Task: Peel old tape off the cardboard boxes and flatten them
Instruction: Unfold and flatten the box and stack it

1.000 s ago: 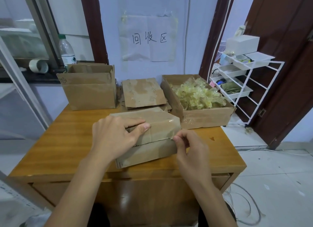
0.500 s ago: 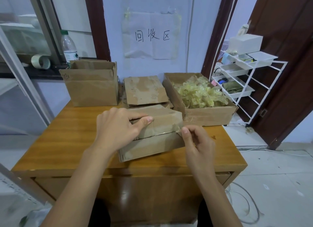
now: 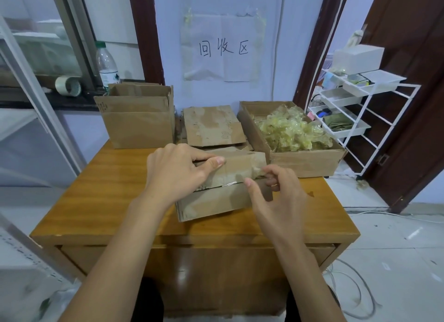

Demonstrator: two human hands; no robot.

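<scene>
Cardboard box (image 3: 223,187) lies near the front edge of the wooden table (image 3: 101,201), just in front of the stack of flattened cardboard (image 3: 212,125); left hand (image 3: 177,172) grips its top, fingers curled over the far edge, thumb on the near face; right hand (image 3: 276,196) at the box's right end, fingertips pinching a lifted tab of clear tape (image 3: 258,171), thumb extended toward the seam. Box looks light, thin-walled, likely to slide or buckle unless pinned down; tape looks thin, stretchy, apt to tear or lift paper fibres; best hold probably low on the freed tab, close to the box surface. Open box of crumpled tape (image 3: 290,134) sits just behind and right of the box; upright empty box (image 3: 137,119) behind and left.
</scene>
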